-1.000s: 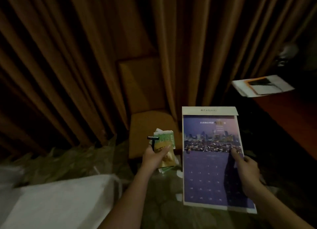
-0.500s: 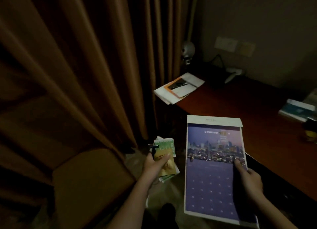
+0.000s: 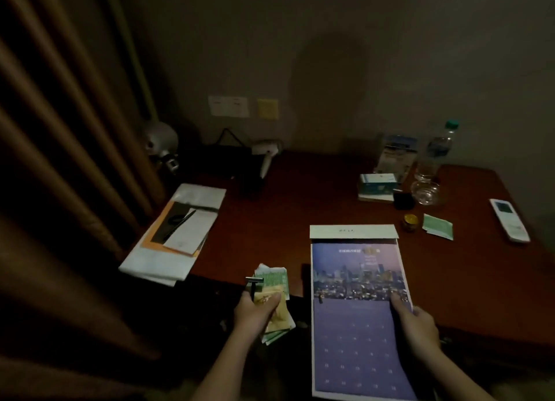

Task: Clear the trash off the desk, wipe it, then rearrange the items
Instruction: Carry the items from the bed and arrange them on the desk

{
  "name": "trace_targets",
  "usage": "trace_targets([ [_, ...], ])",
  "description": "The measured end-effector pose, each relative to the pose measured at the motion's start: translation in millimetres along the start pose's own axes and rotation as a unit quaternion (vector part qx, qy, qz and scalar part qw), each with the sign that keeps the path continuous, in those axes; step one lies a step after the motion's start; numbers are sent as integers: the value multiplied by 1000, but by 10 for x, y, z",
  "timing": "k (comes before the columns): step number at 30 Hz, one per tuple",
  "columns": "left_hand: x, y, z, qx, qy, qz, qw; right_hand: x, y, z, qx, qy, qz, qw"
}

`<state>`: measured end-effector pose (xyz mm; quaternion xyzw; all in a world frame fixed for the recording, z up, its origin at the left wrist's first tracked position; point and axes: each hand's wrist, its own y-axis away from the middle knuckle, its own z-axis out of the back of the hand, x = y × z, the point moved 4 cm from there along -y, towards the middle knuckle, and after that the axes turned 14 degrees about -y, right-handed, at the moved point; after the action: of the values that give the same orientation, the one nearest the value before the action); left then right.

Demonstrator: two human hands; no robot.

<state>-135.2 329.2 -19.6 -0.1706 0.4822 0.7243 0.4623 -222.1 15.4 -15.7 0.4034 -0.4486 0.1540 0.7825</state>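
Lying at the left corner of the bench [image 3: 300,214]: stack of papers [image 3: 171,241]. Gripped in the curled left hand [image 3: 255,310], just off the near edge: green and yellow packets [image 3: 275,280], plus what looks like a razor [image 3: 254,280]. Pinched at its right edge by the right hand [image 3: 416,331]: calendar [image 3: 357,316], overhanging the bench front.
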Motion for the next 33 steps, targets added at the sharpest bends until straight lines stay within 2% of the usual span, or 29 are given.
trace_targets([
  [6, -500, -763, -350, 22, -51, 4, 998, 160, -703, -215, -11, 21, -59, 998],
  [13, -863, -1285, -483, -12, -73, 34, 997, 486, -1325, -546, 16, 89, -84, 992],
  [18, -899, -1482, -476, -17, -103, 62, 993, 595, -1397, -668, -43, 247, -54, 967],
  [24, -1079, -1730, -506, 9, -126, 41, 991, 588, -1368, -768, -63, 307, -100, 944],
  [29, -1114, -1786, -452, 37, -123, 34, 991, 477, -1329, -858, -73, 284, -148, 945],
  [30, -1104, -1794, -409, 40, -120, 35, 991, 469, -1331, -874, -82, 258, -157, 950],
  [33, -1080, -1868, -259, 32, -111, 35, 993, 473, -1336, -954, -94, 83, -176, 976],
])
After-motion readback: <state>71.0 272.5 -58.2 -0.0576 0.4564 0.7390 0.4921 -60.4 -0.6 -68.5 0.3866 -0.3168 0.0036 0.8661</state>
